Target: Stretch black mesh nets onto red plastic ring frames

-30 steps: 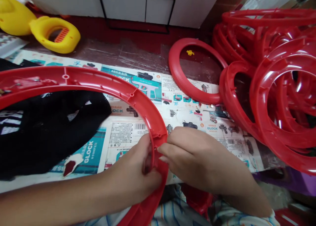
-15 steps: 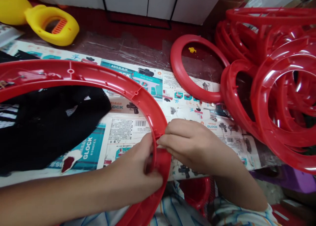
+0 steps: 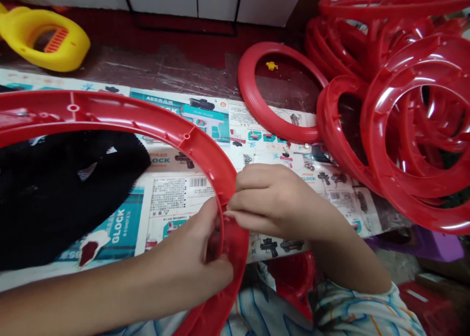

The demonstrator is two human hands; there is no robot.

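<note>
A large red plastic ring (image 3: 209, 155), its ribbed hollow channel facing up, is held over the table's front edge. My left hand (image 3: 205, 250) grips the ring's right side from inside the loop, fingers and thumb around the inner rim. Against the outer side of that same stretch, my right hand (image 3: 270, 199) is closed, its fingertips pinched together down in the channel. Whatever the fingertips may hold is hidden. Black cloth (image 3: 73, 194) lies beneath the ring's opening.
Printed cardboard (image 3: 176, 194) covers the table. A smaller red ring (image 3: 253, 96) lies behind my right hand, near several small shiny metal pieces (image 3: 309, 165). Red rings (image 3: 382, 130) are heaped at right. A yellow plastic part (image 3: 69, 44) sits back left; a black wire frame (image 3: 183, 31) stands behind.
The view has shifted, so the table things sit farther left and higher. Both hands keep their hold at the same part of the ring, with my right fingertips slightly deeper over the channel.
</note>
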